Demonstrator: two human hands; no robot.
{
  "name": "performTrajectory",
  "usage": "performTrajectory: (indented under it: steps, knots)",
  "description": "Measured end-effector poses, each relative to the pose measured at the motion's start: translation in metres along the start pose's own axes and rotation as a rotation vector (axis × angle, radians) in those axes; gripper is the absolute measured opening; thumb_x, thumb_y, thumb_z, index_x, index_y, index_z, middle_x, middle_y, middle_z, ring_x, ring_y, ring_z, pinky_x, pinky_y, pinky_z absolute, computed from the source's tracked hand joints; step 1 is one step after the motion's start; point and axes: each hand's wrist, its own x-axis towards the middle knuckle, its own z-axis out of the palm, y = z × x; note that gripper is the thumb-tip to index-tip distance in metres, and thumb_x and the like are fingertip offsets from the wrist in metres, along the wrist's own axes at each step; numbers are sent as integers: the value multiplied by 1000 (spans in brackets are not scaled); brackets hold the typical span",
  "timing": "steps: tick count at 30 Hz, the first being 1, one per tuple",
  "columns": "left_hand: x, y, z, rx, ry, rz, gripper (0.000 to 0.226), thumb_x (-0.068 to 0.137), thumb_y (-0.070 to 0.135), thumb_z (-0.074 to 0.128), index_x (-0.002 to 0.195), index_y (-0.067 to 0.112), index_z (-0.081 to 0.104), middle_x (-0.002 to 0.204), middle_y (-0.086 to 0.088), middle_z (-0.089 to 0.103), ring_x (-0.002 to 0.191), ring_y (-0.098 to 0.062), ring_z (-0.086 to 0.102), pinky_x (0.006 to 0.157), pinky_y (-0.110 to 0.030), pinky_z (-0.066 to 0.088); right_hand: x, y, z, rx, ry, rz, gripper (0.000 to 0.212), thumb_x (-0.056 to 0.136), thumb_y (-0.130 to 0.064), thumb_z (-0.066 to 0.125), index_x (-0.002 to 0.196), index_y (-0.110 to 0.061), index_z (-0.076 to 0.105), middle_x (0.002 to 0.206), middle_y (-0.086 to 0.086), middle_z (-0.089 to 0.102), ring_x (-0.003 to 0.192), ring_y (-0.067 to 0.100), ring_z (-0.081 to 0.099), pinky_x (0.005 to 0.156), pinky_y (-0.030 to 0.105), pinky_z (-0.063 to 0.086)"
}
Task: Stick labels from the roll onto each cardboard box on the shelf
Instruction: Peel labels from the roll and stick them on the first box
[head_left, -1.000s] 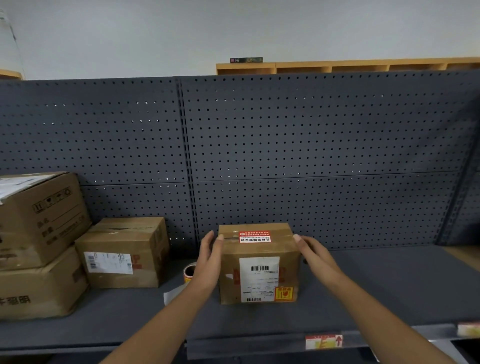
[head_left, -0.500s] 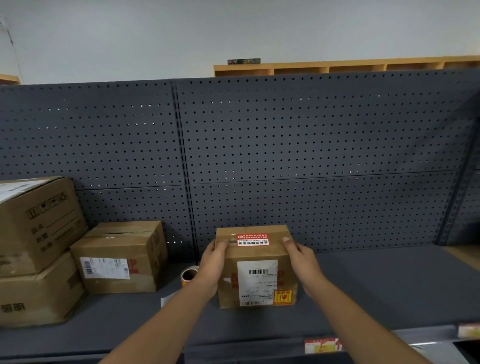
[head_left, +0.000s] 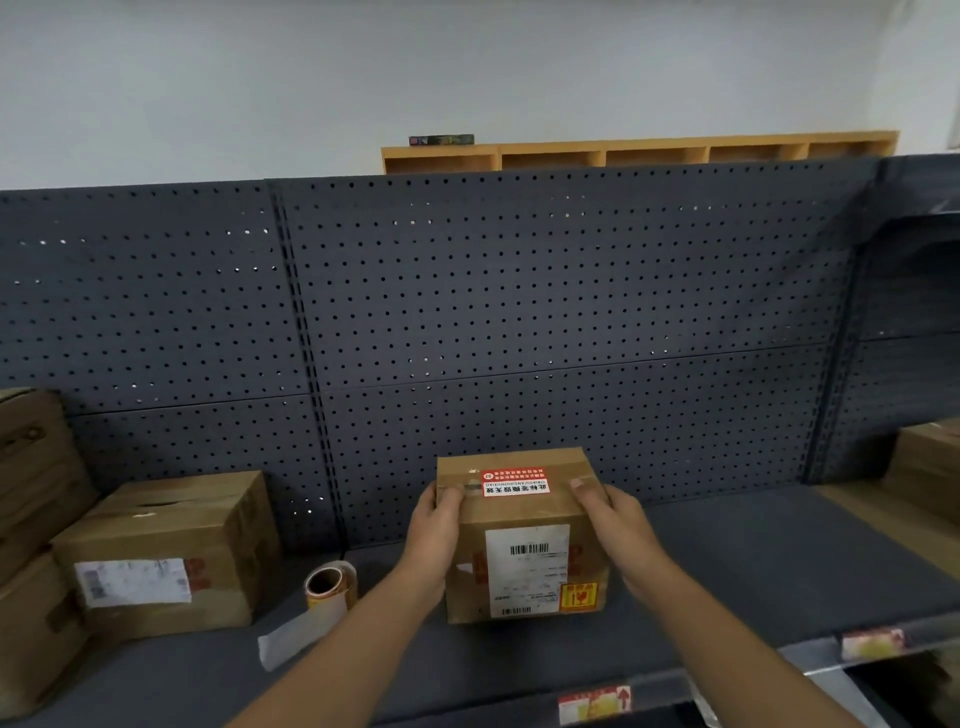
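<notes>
A dark perforated back panel (head_left: 519, 291) rises behind the dark grey shelf (head_left: 753, 566) and spans its full width. Above the panel's top edge, a light wooden cubby unit (head_left: 639, 150) stands against the pale wall.

At the left end of the shelf, stacked cardboard boxes (head_left: 31, 519) are cut off by the frame edge. Just beside them, toward the middle, sits a second cardboard box (head_left: 166, 556) with a white shipping label on its front face and a red mark beside that label; the print is too blurred to read. At the right end of the shelf, part of another box (head_left: 930, 467) shows at the frame edge.

Near the shelf's front edge, about mid-width, stands the centre cardboard box (head_left: 524, 540). A red-and-white label (head_left: 515, 482) lies across its taped top seam. Its front face carries a white barcode label (head_left: 527, 566) and a small yellow-and-red sticker (head_left: 577, 596) at the lower right corner.

The left hand (head_left: 434, 540) grips the box's left side, the thumb curled over the top edge. The right hand (head_left: 618, 525) grips the right side, with fingers over the top near the red-and-white label. Whether the box rests on the shelf or is raised off it cannot be told.

The label roll (head_left: 330, 584) lies on its side on the shelf between the second box and the centre box, near the left forearm. A strip of white backing paper (head_left: 296, 636) trails from it toward the front edge.

Small red-and-yellow tags (head_left: 595, 701) sit on the shelf's front lip.
</notes>
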Motion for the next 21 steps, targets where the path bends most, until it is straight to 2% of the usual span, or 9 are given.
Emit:
performTrajectory:
  steps: [6, 10, 13, 16, 21]
  knots:
    - [-5, -3, 59, 5, -63, -7, 17, 104, 35, 52, 116, 27, 61, 107, -7, 74, 95, -24, 72, 70, -34, 54, 11, 6, -54, -16, 86, -9, 31, 102, -44, 57, 118, -17, 62, 108, 1, 71, 98, 16, 66, 71, 31, 49]
    - [-3, -9, 100, 24, -106, -20, 22, 104, 36, 51, 121, 25, 60, 109, -7, 74, 95, -22, 72, 67, -32, 53, 23, 11, -93, -39, 168, -37, 41, 99, -46, 60, 125, -16, 50, 111, 1, 65, 100, 15, 63, 78, 35, 51]
    - [-1, -15, 132, 38, -137, -15, 21, 105, 36, 51, 121, 26, 60, 109, -6, 74, 96, -23, 72, 70, -33, 54, 33, 17, -123, -45, 203, -49, 36, 100, -44, 61, 121, -16, 52, 110, 1, 65, 97, 14, 63, 70, 32, 48]
    - [4, -20, 163, 39, -147, -14, 21, 104, 34, 52, 120, 27, 65, 106, -6, 77, 94, -24, 75, 72, -34, 57, 46, 26, -153, -39, 234, -63, 34, 99, -46, 61, 121, -20, 56, 111, -1, 67, 99, 14, 65, 74, 32, 51]
    - [10, -22, 217, 32, -166, -32, 19, 105, 32, 52, 119, 29, 64, 107, -5, 76, 94, -23, 74, 68, -33, 55, 70, 36, -199, -47, 287, -73, 27, 100, -45, 60, 115, -22, 61, 109, -2, 69, 100, 14, 66, 82, 36, 55]
